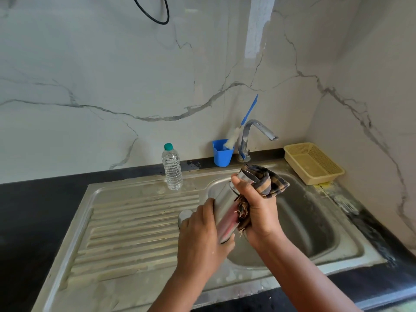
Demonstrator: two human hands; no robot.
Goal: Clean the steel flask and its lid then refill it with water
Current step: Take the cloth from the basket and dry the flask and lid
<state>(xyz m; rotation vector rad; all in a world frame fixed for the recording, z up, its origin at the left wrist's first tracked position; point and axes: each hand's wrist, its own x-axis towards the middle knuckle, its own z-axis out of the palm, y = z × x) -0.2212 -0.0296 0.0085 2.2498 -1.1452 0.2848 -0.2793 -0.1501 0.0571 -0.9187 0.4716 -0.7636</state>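
A steel sink (315, 244) with a ribbed drainboard (135, 226) is set in a dark counter against a marble-patterned wall; a tap (254, 134), a blue cup (221, 154) holding a bottle brush (236, 134), a plastic water bottle (172, 170) and a yellow basket (313, 163) stand along the rear edge. The steel flask (225, 212) is held tilted over the basin's left rim, the left hand (200, 235) curled around its lower body. The right hand (258, 210) grips a checked cloth (267, 181) wrapped over the flask's neck; a round steel item, possibly the lid (185, 216), lies on the drainboard beside the left hand.
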